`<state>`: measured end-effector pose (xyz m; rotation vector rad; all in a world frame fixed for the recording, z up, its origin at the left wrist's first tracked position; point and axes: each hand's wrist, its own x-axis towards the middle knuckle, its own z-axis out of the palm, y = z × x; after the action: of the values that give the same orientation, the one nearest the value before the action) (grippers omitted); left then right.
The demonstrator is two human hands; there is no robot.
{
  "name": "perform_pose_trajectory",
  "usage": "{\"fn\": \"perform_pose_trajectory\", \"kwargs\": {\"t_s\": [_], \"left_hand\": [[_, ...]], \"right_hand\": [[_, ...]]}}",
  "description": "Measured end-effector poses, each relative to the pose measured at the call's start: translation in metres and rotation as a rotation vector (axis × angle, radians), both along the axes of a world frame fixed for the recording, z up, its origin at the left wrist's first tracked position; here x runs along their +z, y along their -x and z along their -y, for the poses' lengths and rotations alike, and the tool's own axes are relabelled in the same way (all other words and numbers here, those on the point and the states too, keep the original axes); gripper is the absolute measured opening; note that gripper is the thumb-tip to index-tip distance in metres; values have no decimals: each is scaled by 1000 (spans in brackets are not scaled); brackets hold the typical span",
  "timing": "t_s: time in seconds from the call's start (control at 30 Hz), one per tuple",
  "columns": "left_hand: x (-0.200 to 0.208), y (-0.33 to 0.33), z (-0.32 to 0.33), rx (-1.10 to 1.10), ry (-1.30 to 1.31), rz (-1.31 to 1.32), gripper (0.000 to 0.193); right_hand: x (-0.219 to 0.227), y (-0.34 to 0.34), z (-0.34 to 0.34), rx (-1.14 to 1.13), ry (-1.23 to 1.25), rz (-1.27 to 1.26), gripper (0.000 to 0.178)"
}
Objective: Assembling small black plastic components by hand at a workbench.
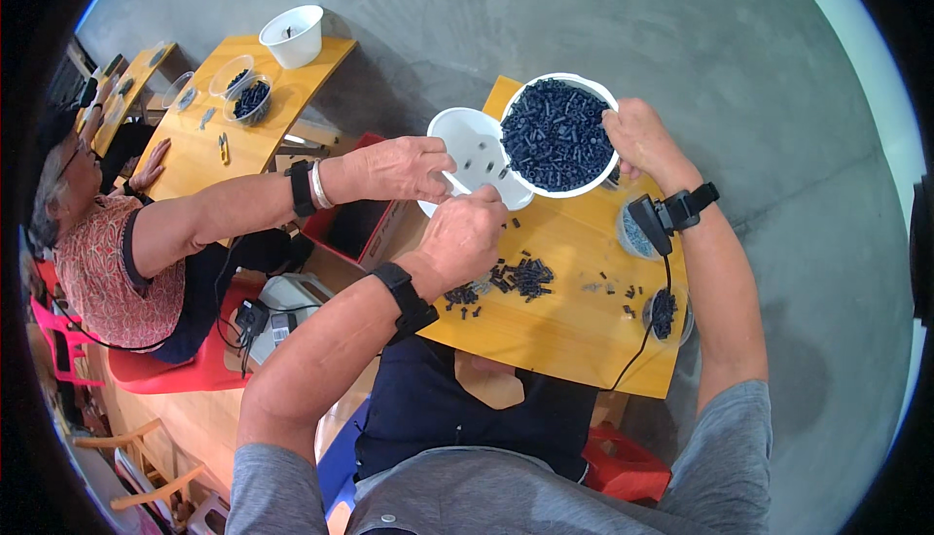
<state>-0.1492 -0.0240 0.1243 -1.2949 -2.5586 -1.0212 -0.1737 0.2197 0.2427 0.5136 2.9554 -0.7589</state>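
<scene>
My right hand (642, 138) is closed on the right rim of a white tub (611, 167) heaped with small black tubular parts (553, 136), tilted above the table. Its left edge overlaps a second white tub (449, 128), which has a few dark parts on its pale inside. My left hand (465, 233) is closed at the near rim of that second tub; its fingertips are partly hidden. A co-worker's hand (394, 167) reaches in from the left and touches the same tub. Below lies a loose pile of black parts (522, 277) on the yellow table (574, 336).
Clear containers (665, 315) (637, 231) stand along the table's right side. A red box (336, 243) is left of the table. The co-worker (117, 253) sits at another yellow table (199, 146) with clear tubs, yellow-handled cutters (224, 149) and a white bucket (293, 41).
</scene>
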Motion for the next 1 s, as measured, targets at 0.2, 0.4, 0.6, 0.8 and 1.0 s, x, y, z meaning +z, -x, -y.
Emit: {"fn": "perform_pose_trajectory", "kwargs": {"t_s": [0.2,0.4,0.6,0.8,1.0], "left_hand": [[-1,1,-1,4,1,-1,6],[-2,2,-1,20,7,0,6],[0,3,-1,18,-10,10,5],[0,2,-1,26,-40,16,5],[-2,4,-1,21,-97,24,6]], "right_hand": [[-2,2,1,2,-53,-8,36],[3,3,9,20,-78,-13,34],[0,8,11,110,-178,-69,32],[-1,10,16,102,-194,-47,30],[-9,15,11,112,-303,-80,30]]}}
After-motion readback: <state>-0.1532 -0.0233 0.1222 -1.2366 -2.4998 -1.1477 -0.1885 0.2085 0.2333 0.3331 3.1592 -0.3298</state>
